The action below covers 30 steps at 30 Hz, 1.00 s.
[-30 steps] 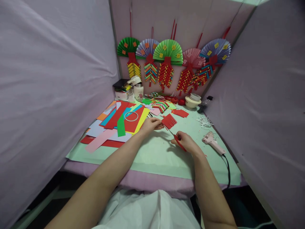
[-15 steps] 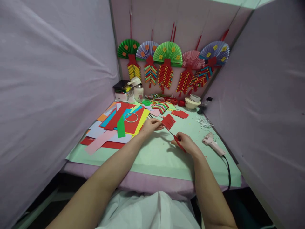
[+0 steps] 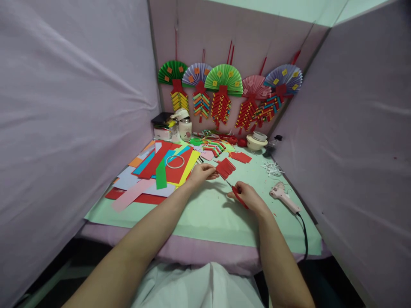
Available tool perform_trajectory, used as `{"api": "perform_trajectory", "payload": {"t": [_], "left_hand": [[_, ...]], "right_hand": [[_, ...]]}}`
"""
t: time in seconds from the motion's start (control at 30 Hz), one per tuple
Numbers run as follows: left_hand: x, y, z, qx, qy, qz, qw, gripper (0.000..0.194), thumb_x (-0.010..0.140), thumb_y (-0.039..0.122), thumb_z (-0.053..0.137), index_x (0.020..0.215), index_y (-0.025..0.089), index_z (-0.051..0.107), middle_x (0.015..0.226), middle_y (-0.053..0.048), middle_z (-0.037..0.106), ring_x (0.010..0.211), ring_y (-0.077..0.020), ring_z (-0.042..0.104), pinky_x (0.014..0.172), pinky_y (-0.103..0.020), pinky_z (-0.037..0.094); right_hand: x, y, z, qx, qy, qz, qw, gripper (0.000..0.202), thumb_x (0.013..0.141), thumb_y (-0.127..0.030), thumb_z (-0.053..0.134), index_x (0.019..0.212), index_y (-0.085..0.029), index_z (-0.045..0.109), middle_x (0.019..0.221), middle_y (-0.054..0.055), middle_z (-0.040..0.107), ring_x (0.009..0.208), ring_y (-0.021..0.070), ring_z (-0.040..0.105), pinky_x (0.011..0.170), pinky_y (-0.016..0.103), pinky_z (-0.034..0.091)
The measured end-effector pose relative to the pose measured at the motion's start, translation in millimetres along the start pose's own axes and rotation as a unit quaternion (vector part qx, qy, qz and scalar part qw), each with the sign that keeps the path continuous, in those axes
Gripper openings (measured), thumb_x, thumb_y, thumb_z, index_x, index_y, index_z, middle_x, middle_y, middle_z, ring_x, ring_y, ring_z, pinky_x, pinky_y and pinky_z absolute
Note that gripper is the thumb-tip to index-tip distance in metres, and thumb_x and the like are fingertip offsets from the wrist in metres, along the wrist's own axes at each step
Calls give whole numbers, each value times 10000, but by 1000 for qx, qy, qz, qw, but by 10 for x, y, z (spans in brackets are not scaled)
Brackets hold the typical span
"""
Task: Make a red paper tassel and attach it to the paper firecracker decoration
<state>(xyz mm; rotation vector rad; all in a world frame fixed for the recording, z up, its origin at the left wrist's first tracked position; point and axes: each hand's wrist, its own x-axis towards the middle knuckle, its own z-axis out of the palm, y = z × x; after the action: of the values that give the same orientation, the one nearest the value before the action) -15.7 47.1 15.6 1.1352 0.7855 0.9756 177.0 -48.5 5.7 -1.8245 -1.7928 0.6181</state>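
Above the middle of the table, my left hand [image 3: 204, 172] pinches the left edge of a small piece of red paper [image 3: 226, 168]. Slits cut into this paper form a fringe toward its right side. My right hand [image 3: 247, 196] is closed around the red handles of a pair of scissors [image 3: 238, 196]. The blades point up and left, with their tips at the lower edge of the fringed paper. Whether the blades are parted is too small to tell. Another cut red paper piece [image 3: 240, 157] lies on the table just behind.
Coloured paper sheets [image 3: 128, 185] are piled on the left, with a white ring [image 3: 175, 161] on top. A corded glue gun [image 3: 284, 197] and white paper shreds [image 3: 272, 169] lie right. Behind stand a jar [image 3: 185, 128] and a bowl [image 3: 257, 142]; paper-fan hangings [image 3: 224, 79] line the back wall.
The view has tilted slightly, so the wall and table sit a little lower. Both hands keep their holds on the red paper and the scissors, with the blades still at the paper's lower edge.
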Motion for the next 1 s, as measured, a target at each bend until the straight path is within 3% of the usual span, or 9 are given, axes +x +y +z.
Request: {"api": "perform_trajectory", "payload": {"t": [0.5, 1.0], "left_hand": [[46, -75, -18, 7, -21, -2, 1000, 231, 725, 288, 707, 816, 83, 649, 824, -133, 692, 751, -186, 676, 743, -290, 548], [20, -53, -4, -3, -29, 9, 1000, 235, 710, 295, 723, 792, 83, 664, 818, -126, 690, 749, -180, 672, 790, -313, 543]], "right_hand": [[6, 2, -5, 6, -5, 7, 1000, 418, 653, -589, 620, 676, -196, 479, 605, -30, 514, 550, 112, 380, 490, 227, 277], [-22, -5, -38, 4, -7, 10, 1000, 403, 694, -585, 577, 683, -191, 495, 601, -13, 522, 548, 117, 394, 488, 230, 277]]}}
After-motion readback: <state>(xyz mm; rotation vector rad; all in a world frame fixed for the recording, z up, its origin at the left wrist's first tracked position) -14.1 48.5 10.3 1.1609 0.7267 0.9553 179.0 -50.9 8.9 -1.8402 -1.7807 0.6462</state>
